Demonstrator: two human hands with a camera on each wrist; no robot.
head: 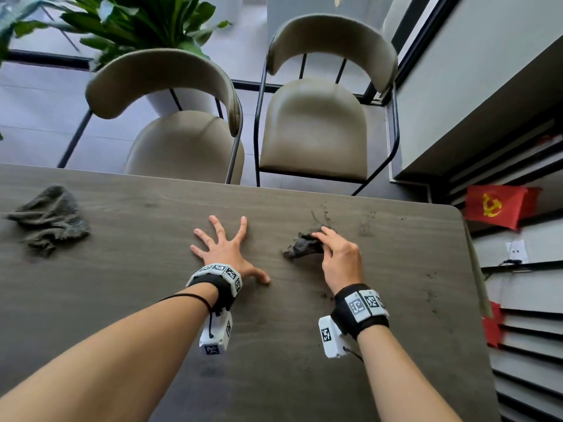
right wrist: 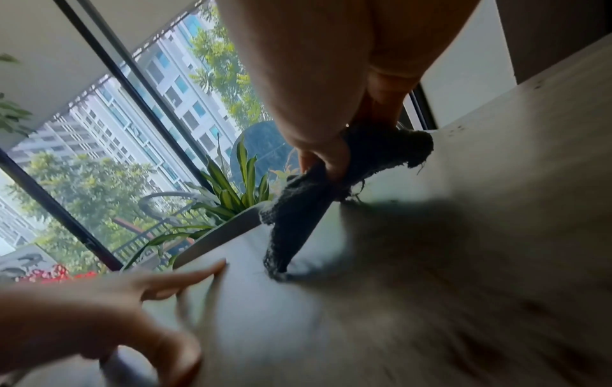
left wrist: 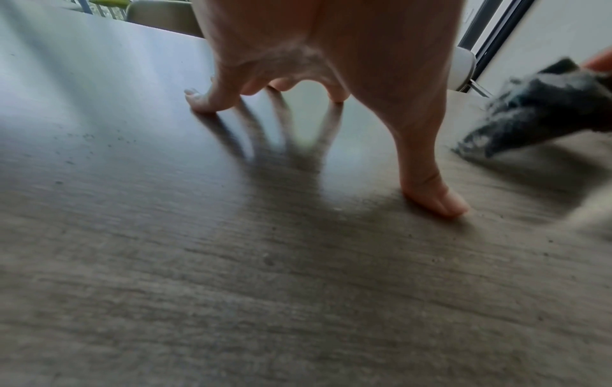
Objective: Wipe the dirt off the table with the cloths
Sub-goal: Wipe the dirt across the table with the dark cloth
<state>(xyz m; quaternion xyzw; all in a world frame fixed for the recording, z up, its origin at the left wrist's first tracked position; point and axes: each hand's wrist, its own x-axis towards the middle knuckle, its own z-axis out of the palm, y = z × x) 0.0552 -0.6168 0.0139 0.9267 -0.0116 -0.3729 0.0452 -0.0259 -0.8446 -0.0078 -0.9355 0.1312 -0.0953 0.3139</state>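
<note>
My right hand (head: 333,251) pinches a small dark grey cloth (head: 301,246) between thumb and fingers; the bunched cloth (right wrist: 298,220) hangs from the grip and its lower end touches the dark wood table (head: 152,300). In the left wrist view the cloth (left wrist: 536,110) shows at the right edge. My left hand (head: 224,249) is spread, its fingertips (left wrist: 202,103) and thumb pressing on the tabletop left of the cloth, holding nothing. Dark dirt specks (head: 323,214) lie just beyond the right hand, with more dirt (head: 429,296) toward the right edge. A second grey cloth (head: 50,219) lies crumpled at the far left.
Two beige chairs (head: 313,129) stand at the table's far side, with a potted plant (head: 137,22) behind the left one. A wall unit with a small red flag (head: 496,205) runs along the table's right edge.
</note>
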